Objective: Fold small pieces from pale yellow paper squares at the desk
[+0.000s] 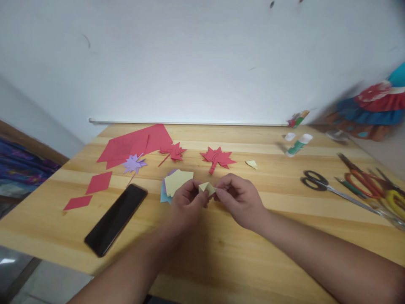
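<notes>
Between my two hands is a small piece of folded yellow paper point(206, 186). My left hand point(189, 199) pinches its left side, thumb on top. The fingertips of my right hand point(241, 197) grip its right corner. Just behind my left hand lies a stack of yellow, purple and blue paper squares point(177, 180). Another small folded yellow piece point(252, 164) rests apart, beyond my right hand. Two red paper leaves, one in the middle point(218, 158) and one to its left point(173, 151), lie farther back.
At left are red paper sheets point(133, 145), a purple paper leaf point(134, 164), red cut pieces point(98, 183) and a black phone point(116, 219). A glue stick point(299, 145) stands uncapped at the back right, its cap point(290, 136) beside it. Black-handled scissors point(314, 180) and other tools lie at right.
</notes>
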Demonstrator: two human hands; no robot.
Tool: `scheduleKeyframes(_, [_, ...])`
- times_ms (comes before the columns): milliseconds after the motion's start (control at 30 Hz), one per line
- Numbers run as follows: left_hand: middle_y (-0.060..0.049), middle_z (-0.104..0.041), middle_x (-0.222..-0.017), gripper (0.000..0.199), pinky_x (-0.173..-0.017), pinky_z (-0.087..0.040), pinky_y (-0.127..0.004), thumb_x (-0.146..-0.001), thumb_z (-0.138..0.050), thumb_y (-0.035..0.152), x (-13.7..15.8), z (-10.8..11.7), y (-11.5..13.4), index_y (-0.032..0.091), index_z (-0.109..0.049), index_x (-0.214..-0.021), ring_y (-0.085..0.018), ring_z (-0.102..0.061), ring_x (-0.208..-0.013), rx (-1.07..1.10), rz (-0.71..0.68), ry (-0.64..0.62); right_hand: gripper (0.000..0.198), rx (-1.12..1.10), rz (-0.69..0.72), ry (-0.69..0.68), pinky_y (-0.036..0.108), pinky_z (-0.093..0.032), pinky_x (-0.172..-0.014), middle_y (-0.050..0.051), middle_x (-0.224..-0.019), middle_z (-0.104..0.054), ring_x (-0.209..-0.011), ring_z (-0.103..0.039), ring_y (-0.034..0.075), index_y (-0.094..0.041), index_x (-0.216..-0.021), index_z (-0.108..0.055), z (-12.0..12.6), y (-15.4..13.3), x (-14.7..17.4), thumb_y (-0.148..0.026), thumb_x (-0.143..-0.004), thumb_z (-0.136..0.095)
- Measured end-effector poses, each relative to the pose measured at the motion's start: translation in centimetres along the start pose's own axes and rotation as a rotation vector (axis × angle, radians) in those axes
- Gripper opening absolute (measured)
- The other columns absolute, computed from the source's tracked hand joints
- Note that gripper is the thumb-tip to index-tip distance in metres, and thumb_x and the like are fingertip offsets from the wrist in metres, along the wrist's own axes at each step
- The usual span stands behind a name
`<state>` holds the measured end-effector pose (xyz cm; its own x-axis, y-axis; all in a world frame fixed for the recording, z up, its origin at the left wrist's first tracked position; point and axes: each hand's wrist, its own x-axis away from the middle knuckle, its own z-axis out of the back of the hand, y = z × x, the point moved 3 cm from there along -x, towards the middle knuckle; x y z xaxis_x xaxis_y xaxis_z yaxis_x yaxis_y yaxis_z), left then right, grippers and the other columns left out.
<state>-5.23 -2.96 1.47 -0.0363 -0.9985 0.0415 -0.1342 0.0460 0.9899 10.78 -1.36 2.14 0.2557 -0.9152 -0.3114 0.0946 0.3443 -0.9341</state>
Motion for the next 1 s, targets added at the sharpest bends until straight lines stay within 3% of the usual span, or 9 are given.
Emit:
scheduleKeyframes(133, [0.007, -0.058, -0.07, 0.045, -0.061, -0.045, -0.025, -0.082, -0.081, 0.043, 0.3, 0.3, -0.7, 0.024, -0.058, -0.115, -0.012, -0.055, -0.061, -0.066, -0.125, 0.09, 0.009, 0.051, 0.0, 0.004, 0.027, -0.05, -0.056, 0.0, -0.068, -0.067, -0.059, -0.062, 0.015, -0.023, -0.082, -0.064, 0.1, 0.2, -0.1, -0.028, -0.09, -0.065])
scheduleKeyframes(200, [0.004, -0.062, -0.075, 0.033, -0.066, -0.046, -0.026, -0.088, -0.076, 0.041, 0.6, 0.4, -0.8, 0.025, -0.061, -0.113, -0.013, -0.058, -0.067, -0.15, -0.21, 0.106, 0.008, 0.097, 0.044, 0.01, 0.027, -0.05, -0.057, 0.0, -0.069, -0.067, -0.06, -0.062, 0.015, -0.023, -0.083, -0.065, 0.2, 0.1, -0.1, -0.026, -0.09, -0.065])
scheduleKeyframes(267, [0.0, -0.066, -0.078, 0.016, -0.072, -0.048, -0.027, -0.093, -0.07, 0.038, 0.9, 0.6, -0.7, 0.023, -0.066, -0.097, -0.014, -0.061, -0.073, -0.256, -0.27, 0.111, 0.008, 0.122, 0.078, 0.02, 0.027, -0.05, -0.058, 0.0, -0.07, -0.067, -0.061, -0.062, 0.015, -0.023, -0.083, -0.065, 0.3, -0.1, 0.0, -0.025, -0.091, -0.064])
scheduleKeyframes(367, [-0.004, -0.071, -0.083, 0.013, -0.072, -0.049, -0.029, -0.091, -0.07, 0.034, 1.1, 0.5, -0.3, 0.021, -0.069, -0.09, -0.016, -0.062, -0.074, -0.315, -0.231, 0.044, 0.008, 0.156, 0.125, 0.037, 0.027, -0.05, -0.06, 0.0, -0.072, -0.068, -0.063, -0.063, 0.015, -0.024, -0.084, -0.064, 0.4, -0.3, 0.1, -0.022, -0.092, -0.064])
scheduleKeyframes(533, [-0.003, -0.07, -0.081, 0.021, -0.068, -0.05, -0.028, -0.091, -0.07, 0.041, 1.1, 0.3, -0.1, 0.02, -0.068, -0.095, -0.015, -0.062, -0.069, -0.169, -0.171, 0.048, 0.009, 0.187, 0.231, 0.022, 0.03, -0.052, -0.066, 0.001, -0.079, -0.071, -0.069, -0.066, 0.016, -0.025, -0.086, -0.061, 0.4, -0.7, 0.2, -0.018, -0.092, -0.062])
scheduleKeyframes(700, [0.004, -0.065, -0.07, 0.051, -0.065, -0.05, -0.026, -0.078, -0.084, 0.049, 0.4, 0.3, -0.3, 0.021, -0.062, -0.115, -0.013, -0.061, -0.062, -0.003, -0.041, 0.074, 0.008, 0.162, 0.215, 0.006, 0.032, -0.053, -0.066, 0.001, -0.08, -0.072, -0.069, -0.067, 0.018, -0.026, -0.086, -0.061, 0.3, -0.5, 0.3, -0.021, -0.092, -0.061])
scheduleKeyframes(867, [0.001, -0.067, -0.065, 0.051, -0.061, -0.05, -0.026, -0.064, -0.092, 0.056, -0.4, 0.1, -0.4, 0.018, -0.062, -0.081, -0.012, -0.061, -0.058, 0.125, 0.138, -0.037, 0.008, 0.196, 0.203, 0.044, 0.031, -0.053, -0.063, 0.001, -0.077, -0.071, -0.066, -0.066, 0.017, -0.026, -0.084, -0.062, 0.4, -0.3, 0.2, -0.022, -0.091, -0.064])
scheduleKeyframes(1000, [0.002, -0.064, -0.061, 0.05, -0.057, -0.049, -0.026, -0.067, -0.09, 0.057, -0.2, 0.0, -0.4, 0.018, -0.059, -0.077, -0.013, -0.061, -0.055, 0.18, 0.148, -0.054, 0.007, 0.24, 0.255, 0.096, 0.026, -0.052, -0.059, -0.002, -0.074, -0.069, -0.062, -0.065, 0.013, -0.025, -0.089, -0.063, 0.5, -0.4, 0.2, -0.018, -0.09, -0.066])
